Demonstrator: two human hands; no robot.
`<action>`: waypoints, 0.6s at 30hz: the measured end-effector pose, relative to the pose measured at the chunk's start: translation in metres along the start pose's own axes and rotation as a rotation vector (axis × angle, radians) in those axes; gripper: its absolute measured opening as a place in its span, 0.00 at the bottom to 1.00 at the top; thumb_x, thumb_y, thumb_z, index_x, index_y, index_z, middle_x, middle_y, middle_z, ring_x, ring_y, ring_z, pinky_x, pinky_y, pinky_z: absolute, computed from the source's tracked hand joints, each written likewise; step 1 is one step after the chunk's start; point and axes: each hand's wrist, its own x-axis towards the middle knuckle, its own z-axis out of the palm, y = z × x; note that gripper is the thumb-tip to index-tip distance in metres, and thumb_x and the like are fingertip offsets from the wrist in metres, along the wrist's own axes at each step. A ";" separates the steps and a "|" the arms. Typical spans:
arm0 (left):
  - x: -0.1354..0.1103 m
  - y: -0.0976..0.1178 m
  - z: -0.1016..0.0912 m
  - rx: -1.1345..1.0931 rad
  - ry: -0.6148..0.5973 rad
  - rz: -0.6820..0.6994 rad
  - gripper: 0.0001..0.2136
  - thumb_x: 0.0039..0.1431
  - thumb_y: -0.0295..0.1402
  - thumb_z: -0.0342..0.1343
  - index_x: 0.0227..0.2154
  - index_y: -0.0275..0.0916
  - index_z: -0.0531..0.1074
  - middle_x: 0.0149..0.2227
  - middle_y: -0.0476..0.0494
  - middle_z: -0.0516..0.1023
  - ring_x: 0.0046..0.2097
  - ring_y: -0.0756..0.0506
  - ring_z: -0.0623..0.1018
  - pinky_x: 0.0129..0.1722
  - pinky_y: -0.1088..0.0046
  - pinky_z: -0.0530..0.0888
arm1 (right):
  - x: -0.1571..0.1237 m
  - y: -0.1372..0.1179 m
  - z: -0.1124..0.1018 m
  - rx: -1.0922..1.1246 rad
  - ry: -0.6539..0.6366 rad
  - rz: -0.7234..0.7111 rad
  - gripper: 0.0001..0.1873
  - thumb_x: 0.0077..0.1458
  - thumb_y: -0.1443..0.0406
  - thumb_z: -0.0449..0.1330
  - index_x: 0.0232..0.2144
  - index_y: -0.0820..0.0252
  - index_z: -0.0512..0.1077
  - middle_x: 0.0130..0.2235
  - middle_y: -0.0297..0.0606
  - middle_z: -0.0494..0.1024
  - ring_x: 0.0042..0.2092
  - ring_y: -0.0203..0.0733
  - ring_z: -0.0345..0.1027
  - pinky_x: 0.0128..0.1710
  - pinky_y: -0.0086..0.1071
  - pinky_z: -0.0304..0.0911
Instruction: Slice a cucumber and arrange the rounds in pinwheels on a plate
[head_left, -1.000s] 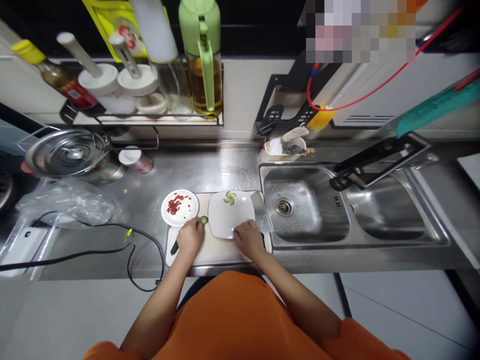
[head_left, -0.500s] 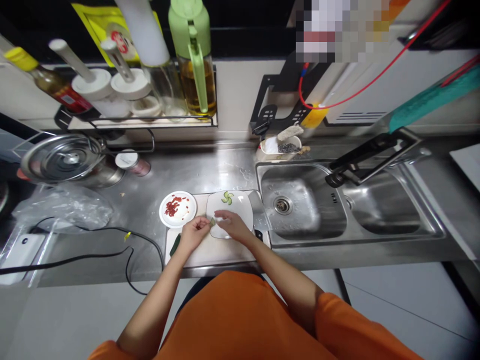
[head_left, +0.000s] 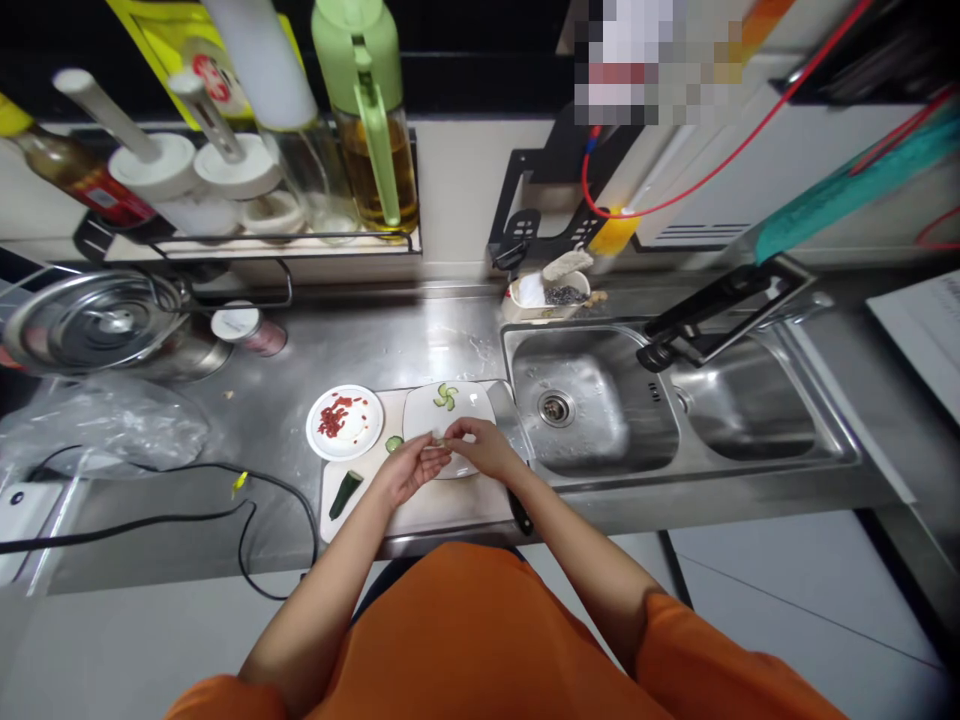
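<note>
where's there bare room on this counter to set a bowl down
Bare steel counter lies behind the round plate and square plate, between the small jar and the sink. The cutting board is free along its near edge. Crowded: left hand and right hand over the board; plastic bag and cable at left.
</note>
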 end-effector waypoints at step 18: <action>0.021 -0.007 0.026 0.062 -0.150 0.019 0.12 0.44 0.24 0.64 0.34 0.32 0.74 0.23 0.48 0.74 0.25 0.55 0.74 0.30 0.80 0.73 | 0.007 0.023 -0.055 -0.044 -0.100 0.013 0.10 0.45 0.62 0.59 0.29 0.62 0.75 0.29 0.34 0.76 0.33 0.36 0.66 0.36 0.29 0.60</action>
